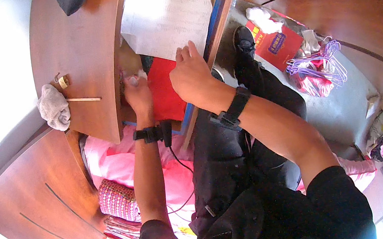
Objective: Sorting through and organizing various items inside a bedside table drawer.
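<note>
An open wooden drawer (221,21) with blue edging juts from under a brown tabletop (92,60). A large white printed sheet (168,18) lies in its far part, and a flat red item (166,89) lies nearer me. My left hand (139,96) is inside the drawer, its fingers closed around a small white crumpled piece (141,75). My right hand (192,78) reaches over the drawer's front side, with its fingertips over the near edge of the sheet. Its thumb is hidden, so I cannot tell whether it pinches the paper.
On the tabletop lie a grey cloth (54,109), a thin stick (83,99) and a brass padlock (63,81). Purple hangers (318,67) and a red printed bag (277,44) rest on the floor at right. Pink bedding (111,158) lies below the drawer.
</note>
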The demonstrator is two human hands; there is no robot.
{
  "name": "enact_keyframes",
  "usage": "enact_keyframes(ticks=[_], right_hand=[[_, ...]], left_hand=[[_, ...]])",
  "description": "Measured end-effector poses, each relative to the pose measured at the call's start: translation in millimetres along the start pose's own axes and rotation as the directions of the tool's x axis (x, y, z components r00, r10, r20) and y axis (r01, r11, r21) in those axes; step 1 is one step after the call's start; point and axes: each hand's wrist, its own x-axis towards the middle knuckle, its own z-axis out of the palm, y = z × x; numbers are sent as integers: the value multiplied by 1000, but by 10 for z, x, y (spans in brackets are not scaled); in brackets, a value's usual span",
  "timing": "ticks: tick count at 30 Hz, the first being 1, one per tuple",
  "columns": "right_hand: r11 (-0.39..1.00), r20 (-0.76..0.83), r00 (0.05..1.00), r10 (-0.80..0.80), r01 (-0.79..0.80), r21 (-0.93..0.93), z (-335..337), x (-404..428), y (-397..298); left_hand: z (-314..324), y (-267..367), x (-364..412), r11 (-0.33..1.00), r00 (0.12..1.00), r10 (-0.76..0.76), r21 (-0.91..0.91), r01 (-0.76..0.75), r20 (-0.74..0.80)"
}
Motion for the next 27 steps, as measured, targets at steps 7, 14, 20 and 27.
enact_keyframes(ticks=[7, 14, 20, 27], right_hand=[[996, 355, 935, -23, 54, -78, 54, 118, -28], [992, -68, 992, -106, 110, 62, -89, -193, -61], [971, -225, 967, -121, 162, 174, -246, -203, -71], [975, -376, 926, 41, 46, 219, -292, -226, 231]], left_hand=[[180, 94, 236, 813, 929, -322, -449, 371, 184], [133, 629, 242, 512, 671, -555, -434, 741, 491], [89, 227, 338, 279, 674, -404, -618, 735, 619], [86, 519, 271, 660, 906, -372, -629, 410, 200]])
